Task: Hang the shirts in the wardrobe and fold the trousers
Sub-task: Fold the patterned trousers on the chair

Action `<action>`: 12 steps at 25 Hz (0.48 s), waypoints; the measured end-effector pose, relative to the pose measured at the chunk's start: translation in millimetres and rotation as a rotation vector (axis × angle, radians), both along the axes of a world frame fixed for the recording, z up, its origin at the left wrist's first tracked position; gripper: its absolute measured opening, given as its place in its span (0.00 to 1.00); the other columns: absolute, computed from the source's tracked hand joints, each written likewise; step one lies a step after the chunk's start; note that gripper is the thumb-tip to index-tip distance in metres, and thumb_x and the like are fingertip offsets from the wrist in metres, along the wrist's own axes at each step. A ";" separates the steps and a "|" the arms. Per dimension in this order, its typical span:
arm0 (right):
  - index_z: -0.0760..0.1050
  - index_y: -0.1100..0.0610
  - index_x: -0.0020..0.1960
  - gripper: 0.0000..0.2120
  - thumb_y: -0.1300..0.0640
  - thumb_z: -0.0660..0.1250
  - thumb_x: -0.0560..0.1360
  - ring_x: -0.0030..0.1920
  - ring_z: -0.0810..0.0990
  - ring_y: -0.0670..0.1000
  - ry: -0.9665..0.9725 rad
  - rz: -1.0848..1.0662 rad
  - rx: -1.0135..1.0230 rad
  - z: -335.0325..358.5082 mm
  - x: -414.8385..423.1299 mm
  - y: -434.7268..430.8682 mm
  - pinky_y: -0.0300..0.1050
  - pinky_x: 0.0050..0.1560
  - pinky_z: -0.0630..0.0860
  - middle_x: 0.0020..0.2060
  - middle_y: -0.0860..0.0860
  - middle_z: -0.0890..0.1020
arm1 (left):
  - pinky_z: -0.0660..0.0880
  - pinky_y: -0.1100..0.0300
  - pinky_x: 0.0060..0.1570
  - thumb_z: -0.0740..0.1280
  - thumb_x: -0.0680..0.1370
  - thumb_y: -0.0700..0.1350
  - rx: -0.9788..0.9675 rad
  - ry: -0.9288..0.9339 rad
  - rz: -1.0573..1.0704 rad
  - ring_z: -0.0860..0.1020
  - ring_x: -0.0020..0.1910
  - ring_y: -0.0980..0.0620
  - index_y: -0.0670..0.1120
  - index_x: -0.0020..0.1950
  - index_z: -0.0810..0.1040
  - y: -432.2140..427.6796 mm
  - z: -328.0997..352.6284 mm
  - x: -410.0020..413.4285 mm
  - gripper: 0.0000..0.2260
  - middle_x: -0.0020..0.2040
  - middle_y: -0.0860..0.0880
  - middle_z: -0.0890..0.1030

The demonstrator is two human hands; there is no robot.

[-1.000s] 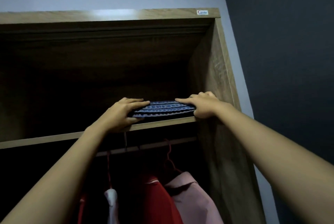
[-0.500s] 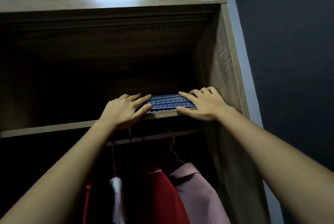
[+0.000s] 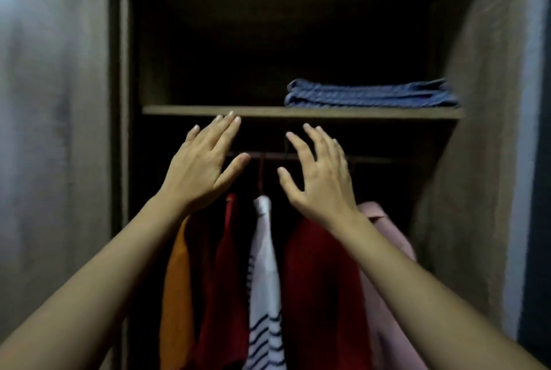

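The folded blue denim trousers [image 3: 369,94] lie at the right end of the brown wooden shelf [image 3: 208,111], close to the wardrobe's right wall; both hands hover just below the shelf, clear of the cloth; the left hand [image 3: 202,169] has straight fingers, the right hand [image 3: 320,178] has them spread and relaxed; neither holds anything. On the dark rail [image 3: 372,158] hang an orange shirt [image 3: 177,280], a white striped shirt [image 3: 264,265], a red shirt [image 3: 322,280] and a pale pink shirt [image 3: 384,250]. The stowing looks nearly finished to me; to do it well, check that the pile sits square and back from the shelf's near edge, then lower the hands without snagging the hangers.
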State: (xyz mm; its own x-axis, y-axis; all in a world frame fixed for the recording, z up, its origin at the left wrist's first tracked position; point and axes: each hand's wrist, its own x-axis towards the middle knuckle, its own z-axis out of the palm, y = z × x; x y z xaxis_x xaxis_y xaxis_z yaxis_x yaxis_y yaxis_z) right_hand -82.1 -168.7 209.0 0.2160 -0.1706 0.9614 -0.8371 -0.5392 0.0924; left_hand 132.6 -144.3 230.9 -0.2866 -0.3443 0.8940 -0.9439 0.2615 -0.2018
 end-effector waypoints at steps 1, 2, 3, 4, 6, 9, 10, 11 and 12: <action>0.67 0.53 0.70 0.29 0.43 0.58 0.72 0.72 0.63 0.57 0.024 0.061 0.026 -21.5 24.2 4.3 0.51 0.72 0.53 0.70 0.57 0.68 | 0.60 0.45 0.69 0.44 0.78 0.64 0.047 0.028 0.061 0.61 0.74 0.46 0.42 0.75 0.61 13.6 -26.7 19.7 0.34 0.74 0.44 0.63; 0.67 0.53 0.70 0.28 0.44 0.58 0.72 0.72 0.63 0.56 0.054 0.129 0.066 -43.6 49.8 11.0 0.50 0.72 0.54 0.70 0.56 0.68 | 0.61 0.44 0.68 0.43 0.78 0.64 0.107 0.061 0.129 0.63 0.73 0.45 0.42 0.74 0.62 29.0 -55.6 41.5 0.34 0.74 0.43 0.65; 0.67 0.53 0.70 0.28 0.44 0.59 0.72 0.72 0.62 0.55 0.091 0.196 0.116 -66.9 75.6 18.7 0.50 0.72 0.54 0.70 0.56 0.69 | 0.62 0.43 0.67 0.43 0.78 0.64 0.181 0.098 0.197 0.64 0.72 0.44 0.41 0.74 0.63 46.2 -86.9 63.9 0.35 0.73 0.42 0.66; 0.67 0.53 0.70 0.28 0.45 0.59 0.72 0.71 0.62 0.54 0.125 0.250 0.166 -89.1 98.2 26.0 0.49 0.71 0.54 0.70 0.55 0.69 | 0.63 0.43 0.67 0.42 0.78 0.64 0.246 0.131 0.259 0.64 0.72 0.43 0.41 0.73 0.63 62.1 -117.4 83.7 0.35 0.73 0.42 0.66; 0.68 0.54 0.69 0.27 0.46 0.60 0.72 0.70 0.63 0.53 0.186 0.329 0.260 -134.6 142.9 41.9 0.49 0.71 0.55 0.69 0.56 0.70 | 0.61 0.45 0.68 0.44 0.78 0.64 0.387 0.225 0.379 0.63 0.73 0.44 0.42 0.75 0.61 100.9 -175.5 121.9 0.35 0.74 0.43 0.64; 0.67 0.55 0.70 0.28 0.43 0.57 0.73 0.70 0.66 0.58 0.322 0.401 0.448 -207.6 204.1 78.9 0.53 0.71 0.60 0.69 0.58 0.70 | 0.57 0.49 0.71 0.45 0.75 0.63 0.590 0.409 0.525 0.59 0.75 0.46 0.43 0.76 0.57 175.6 -254.3 173.0 0.35 0.76 0.44 0.60; 0.67 0.55 0.70 0.29 0.42 0.56 0.73 0.70 0.66 0.59 0.374 0.435 0.531 -233.2 222.8 95.5 0.54 0.71 0.60 0.69 0.58 0.69 | 0.56 0.49 0.71 0.44 0.74 0.64 0.637 0.451 0.566 0.58 0.75 0.47 0.43 0.76 0.56 204.0 -281.0 187.5 0.36 0.76 0.45 0.60; 0.66 0.55 0.70 0.30 0.41 0.54 0.74 0.71 0.65 0.59 0.421 0.467 0.610 -258.5 240.7 112.6 0.54 0.71 0.59 0.70 0.59 0.68 | 0.56 0.50 0.72 0.43 0.74 0.64 0.686 0.489 0.600 0.58 0.75 0.47 0.43 0.76 0.56 231.4 -306.3 200.2 0.37 0.76 0.45 0.59; 0.66 0.55 0.71 0.30 0.40 0.53 0.74 0.71 0.64 0.60 0.477 0.490 0.676 -285.2 256.6 130.1 0.55 0.71 0.59 0.70 0.59 0.68 | 0.55 0.50 0.72 0.42 0.74 0.64 0.745 0.531 0.629 0.57 0.75 0.47 0.43 0.76 0.55 258.8 -332.2 210.3 0.37 0.76 0.45 0.59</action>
State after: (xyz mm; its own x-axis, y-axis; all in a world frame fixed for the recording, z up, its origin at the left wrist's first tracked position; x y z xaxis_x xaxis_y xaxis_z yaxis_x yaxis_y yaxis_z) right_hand 174.5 -38.5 -76.3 0.7534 -0.4437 0.4853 -0.4595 -0.8832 -0.0941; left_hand 342.8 114.5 -101.4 0.4861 -0.7961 0.3606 -0.8709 -0.4070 0.2754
